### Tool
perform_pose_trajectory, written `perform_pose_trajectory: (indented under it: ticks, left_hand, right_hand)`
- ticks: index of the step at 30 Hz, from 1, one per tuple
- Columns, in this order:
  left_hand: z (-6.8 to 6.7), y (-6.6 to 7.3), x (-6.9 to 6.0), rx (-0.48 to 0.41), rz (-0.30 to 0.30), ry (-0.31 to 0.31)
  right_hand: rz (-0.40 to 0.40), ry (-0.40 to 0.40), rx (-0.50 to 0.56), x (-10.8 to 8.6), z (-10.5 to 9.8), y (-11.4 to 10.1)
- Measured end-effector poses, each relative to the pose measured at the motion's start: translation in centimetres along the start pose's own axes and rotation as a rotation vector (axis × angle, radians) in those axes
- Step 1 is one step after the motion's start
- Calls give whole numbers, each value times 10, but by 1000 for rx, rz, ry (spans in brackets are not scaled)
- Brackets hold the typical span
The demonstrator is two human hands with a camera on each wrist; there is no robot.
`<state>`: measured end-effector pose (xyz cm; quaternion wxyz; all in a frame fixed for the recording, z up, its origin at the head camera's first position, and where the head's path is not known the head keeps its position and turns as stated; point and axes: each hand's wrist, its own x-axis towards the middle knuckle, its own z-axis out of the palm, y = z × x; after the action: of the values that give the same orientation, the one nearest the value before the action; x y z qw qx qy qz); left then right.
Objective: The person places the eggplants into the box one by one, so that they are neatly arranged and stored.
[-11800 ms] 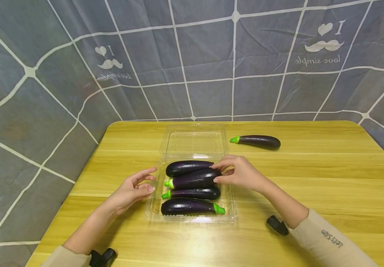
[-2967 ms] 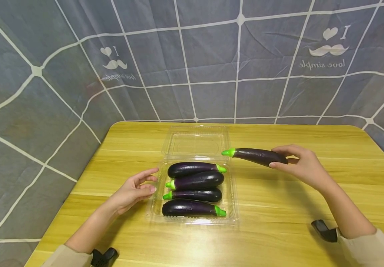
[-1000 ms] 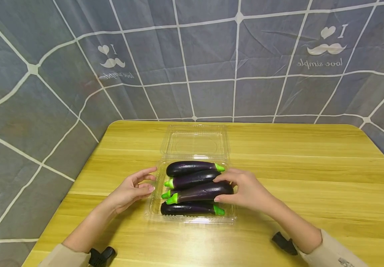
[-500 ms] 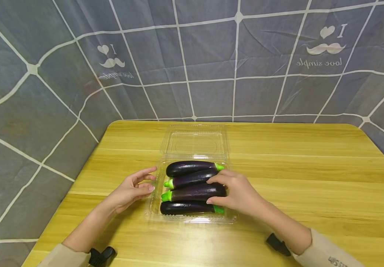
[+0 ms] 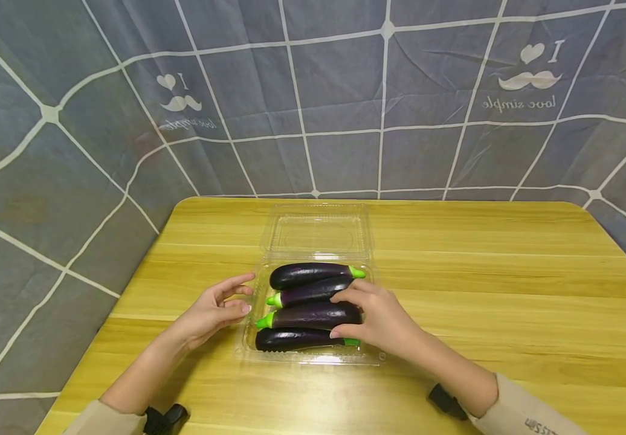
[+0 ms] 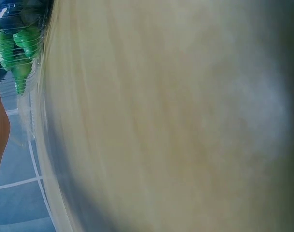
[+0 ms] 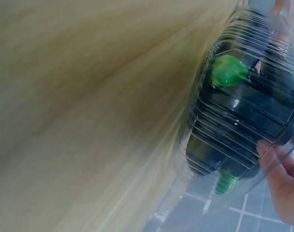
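Note:
In the head view a clear hinged plastic container [image 5: 340, 359] holds several dark purple eggplants with green stems. My right hand [image 5: 382, 315] grips the thick right end of one eggplant [image 5: 307, 315], whose stem points left. It lies between a front eggplant [image 5: 296, 339] and another eggplant [image 5: 310, 292] behind it. Farthest back rests an eggplant [image 5: 307, 275] with its stem to the right. Another eggplant is hidden below the gripped one. My left hand [image 5: 209, 311] stays by the container's left wall, fingers loosely bent, holding nothing. In the right wrist view, green stems [image 7: 228, 71] show through the ribbed wall.
The container's lid [image 5: 317, 234] lies folded back behind the tray on the wooden table [image 5: 481, 290]. A grey curtain [image 5: 340, 90] with white lines hangs behind and to the left. Black wrist devices [image 5: 166, 418] sit under both forearms.
The right hand has brought the last eggplant from the table's back right into the container, laid it over another, and slid it slightly left. The left hand has hardly moved.

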<state>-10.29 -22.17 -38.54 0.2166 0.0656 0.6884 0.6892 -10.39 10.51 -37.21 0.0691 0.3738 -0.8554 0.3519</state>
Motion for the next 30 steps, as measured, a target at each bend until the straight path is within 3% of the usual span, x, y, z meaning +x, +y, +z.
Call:
perform_pose_trajectory:
  ticks: [10,21,25,30]
  left_hand:
    - [-1,-2,1,-9,5,1]
    - [0,-2,1,-11,6,1]
    - [0,-1,1,-9,4,3]
    - [0,-2,1,-2,9,-1]
  right_hand:
    - [-25,-5,27,-1,3,2]
    - [152,-66,231,-3,-14,7]
    - [228,-18,303,-1,-22,15]
    - [330,103,339,3,-32,33]
